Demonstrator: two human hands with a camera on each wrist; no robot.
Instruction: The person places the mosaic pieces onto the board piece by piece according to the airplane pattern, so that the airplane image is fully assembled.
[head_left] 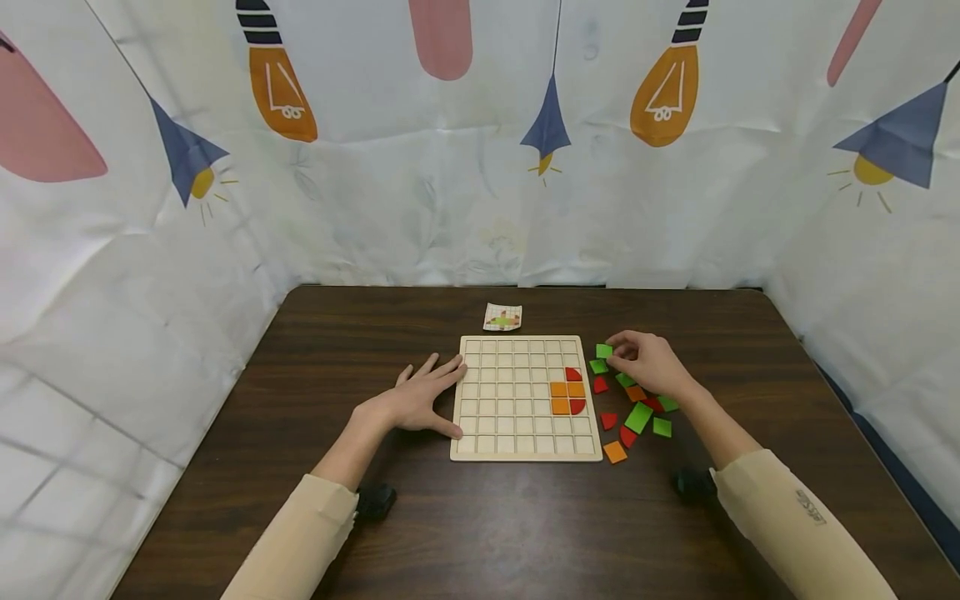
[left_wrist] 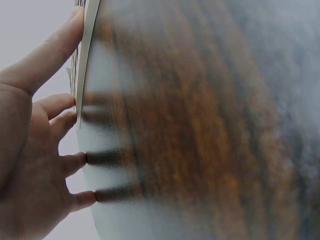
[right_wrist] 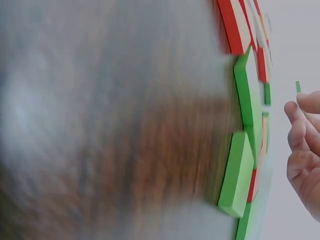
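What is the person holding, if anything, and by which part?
The right hand pinches a flat green square tile by one edge; the left hand only touches the pale wooden grid board.

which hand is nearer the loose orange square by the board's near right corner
Right. The right hand is beyond the orange square, on the same side of the board, pinching a green piece; the left hand is across the board, touching its left edge.

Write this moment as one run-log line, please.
left grip: touching wooden board; right grip: pinching green square; on board: orange squares, red pieces
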